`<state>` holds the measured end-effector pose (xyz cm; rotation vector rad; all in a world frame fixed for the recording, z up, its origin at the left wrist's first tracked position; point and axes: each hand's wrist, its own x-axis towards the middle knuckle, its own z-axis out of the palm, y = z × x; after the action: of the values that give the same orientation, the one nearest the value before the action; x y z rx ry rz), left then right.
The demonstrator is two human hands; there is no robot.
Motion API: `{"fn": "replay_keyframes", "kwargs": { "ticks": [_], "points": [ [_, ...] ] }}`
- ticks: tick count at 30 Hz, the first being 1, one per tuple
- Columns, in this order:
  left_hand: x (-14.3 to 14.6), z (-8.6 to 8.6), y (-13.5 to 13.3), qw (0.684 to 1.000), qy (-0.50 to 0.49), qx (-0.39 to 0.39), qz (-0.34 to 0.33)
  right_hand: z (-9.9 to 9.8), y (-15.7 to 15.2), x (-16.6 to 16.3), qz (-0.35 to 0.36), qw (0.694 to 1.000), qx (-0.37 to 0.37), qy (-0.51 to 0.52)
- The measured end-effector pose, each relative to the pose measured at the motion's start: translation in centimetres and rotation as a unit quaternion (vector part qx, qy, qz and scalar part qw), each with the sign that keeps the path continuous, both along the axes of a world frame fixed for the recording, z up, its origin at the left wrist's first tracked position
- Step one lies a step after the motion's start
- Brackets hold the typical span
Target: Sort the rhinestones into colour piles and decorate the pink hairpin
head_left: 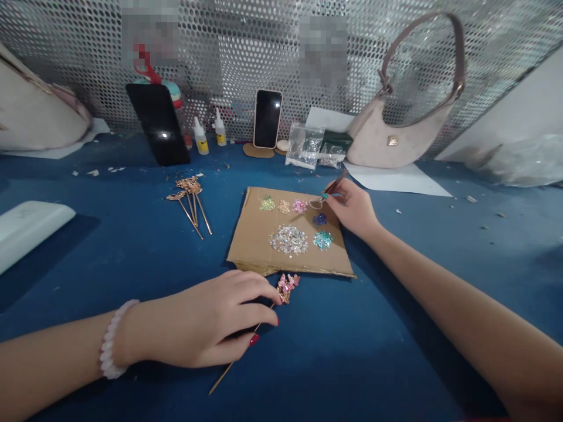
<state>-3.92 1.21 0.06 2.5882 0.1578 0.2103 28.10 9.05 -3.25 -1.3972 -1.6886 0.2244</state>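
My left hand (220,319) lies low over the table, its fingers closed on a thin gold hair stick (221,378). Pink flower-like pieces (288,283) decorate the stick's upper end, just below the cardboard's front edge. At the right side of the cardboard sheet (250,237), my right hand (355,208) pinches dark tweezers (338,180). Their tips are near a whitish ring-shaped spot (315,203). Small piles lie on the cardboard: green (267,203), peach (284,206), pink (299,206), dark blue (319,220), turquoise (322,240), and a larger silvery one (289,240).
More gold hair sticks (193,202) lie left of the cardboard. Behind stand a black tablet-like device (158,124), two small glue bottles (201,138), a phone (268,119), plastic packets (305,145) and a pale handbag (398,138). A white object (33,231) sits far left.
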Motion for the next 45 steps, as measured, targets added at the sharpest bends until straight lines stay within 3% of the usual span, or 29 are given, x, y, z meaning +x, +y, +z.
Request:
{"fn": "replay_keyframes", "kwargs": {
  "ticks": [10, 17, 25, 45],
  "points": [
    [-0.1, 0.0, -0.2, 1.000, 0.003, -0.004, 0.001, 0.2, 0.1, 0.6, -0.020, 0.997, 0.014, -0.070],
    [0.0, 0.1, 0.0, 1.000, 0.001, -0.001, 0.000, 0.8, -0.5, -0.5, -0.016, 0.998, 0.046, -0.035],
    [0.1, 0.1, 0.0, 1.000, -0.001, -0.003, 0.001, 0.9, -0.7, -1.5, -0.028, 0.996, -0.009, -0.083],
    [0.0, 0.0, 0.0, 1.000, 0.008, 0.001, -0.002, 1.2, -0.9, -2.3, -0.008, 0.996, -0.029, -0.078]
  ]
}}
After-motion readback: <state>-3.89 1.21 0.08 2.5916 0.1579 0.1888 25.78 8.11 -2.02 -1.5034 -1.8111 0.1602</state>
